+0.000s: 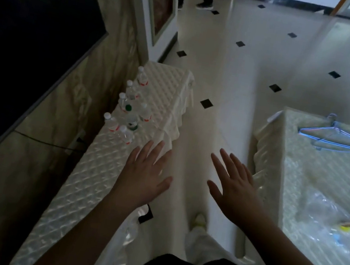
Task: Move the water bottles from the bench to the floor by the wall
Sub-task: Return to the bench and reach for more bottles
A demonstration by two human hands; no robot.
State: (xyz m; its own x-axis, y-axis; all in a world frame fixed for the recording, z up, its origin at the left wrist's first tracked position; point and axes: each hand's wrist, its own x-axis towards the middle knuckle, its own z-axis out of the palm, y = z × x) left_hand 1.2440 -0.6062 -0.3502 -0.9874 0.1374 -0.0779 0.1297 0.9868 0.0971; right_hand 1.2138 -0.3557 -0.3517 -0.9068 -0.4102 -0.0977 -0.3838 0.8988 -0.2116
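Both hands, left (146, 174) and right (233, 184), were spread, empty; roughly 7 bottles (130, 110) stood on bench (82, 176).

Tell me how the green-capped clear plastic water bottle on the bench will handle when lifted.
The green-capped clear plastic water bottle looks sealed and probably full, so likely heavy for its size. Tall and narrow on the quilted white bench cover, it may tip if nudged. White-capped bottles crowd around it, so neighbours could topple.

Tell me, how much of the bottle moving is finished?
Nothing looks done: the clear plastic water bottles all stand on the white quilted bench. In hand: nothing, the left hand and right hand are open and empty. Left: carrying every bottle to the floor by the wall.
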